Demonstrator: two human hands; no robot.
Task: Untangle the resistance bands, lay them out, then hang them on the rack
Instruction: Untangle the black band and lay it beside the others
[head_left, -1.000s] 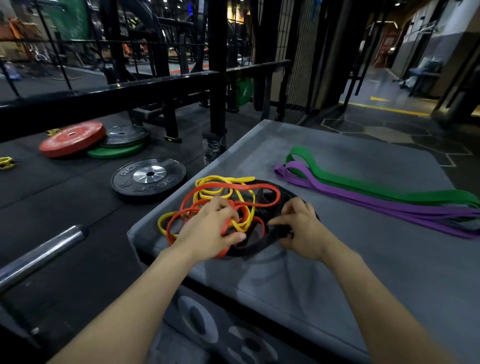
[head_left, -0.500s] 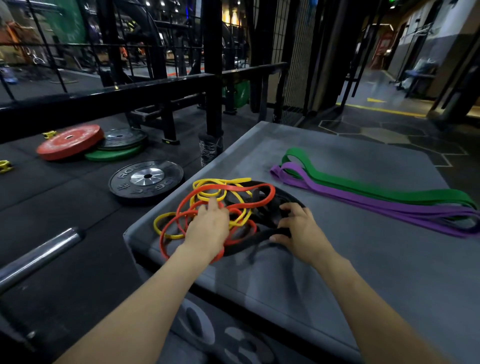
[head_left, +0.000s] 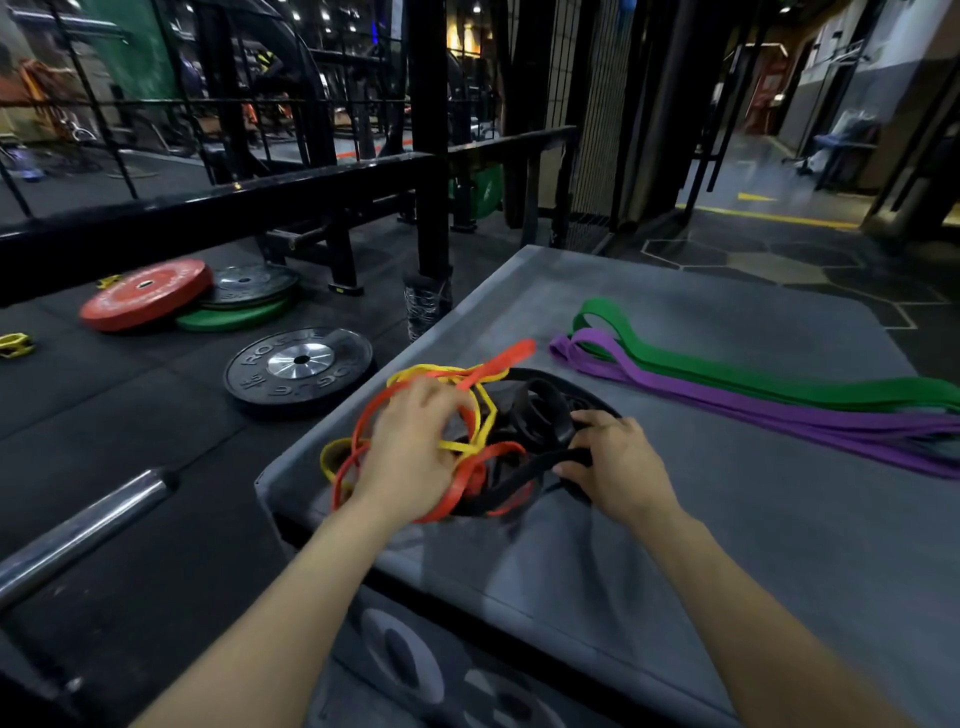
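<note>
1. From my feed the tangle's at the near left corner of the grey box top: an orange-red band, a thin yellow band and a wide black band all looped through each other.
2. One orange-red end sticks out toward the far side, lifted a bit.
3. Black one is coiled up on the right of the pile.
4. Green band and purple band lie flat and straight, side by side, far right, apart from the tangle.
</note>
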